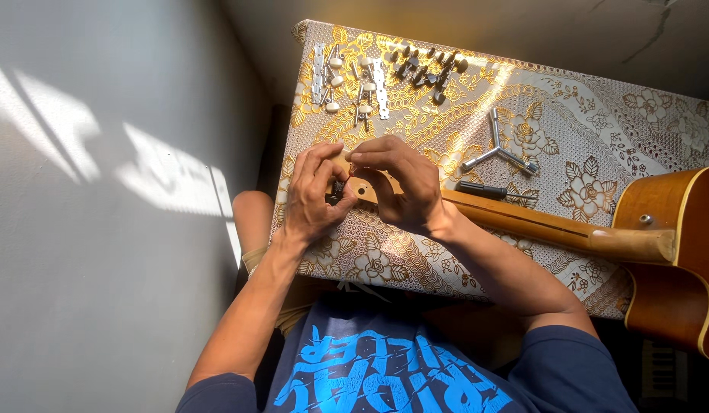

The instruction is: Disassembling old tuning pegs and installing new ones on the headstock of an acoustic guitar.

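Guitar headstock (363, 190) mostly hidden under both hands, small dark part (336, 191) at left hand (312, 195) too small to identify, guitar body (675, 260) cut off at right edge, tiny parts (427, 69) at table's far side indistinct

No pkgs, labels, signs or screens were in view. Nearest thing to it was the blue print on the person's dark shirt (385, 375), near edge, centre. Nothing of the kind lay on the patterned tabletop.
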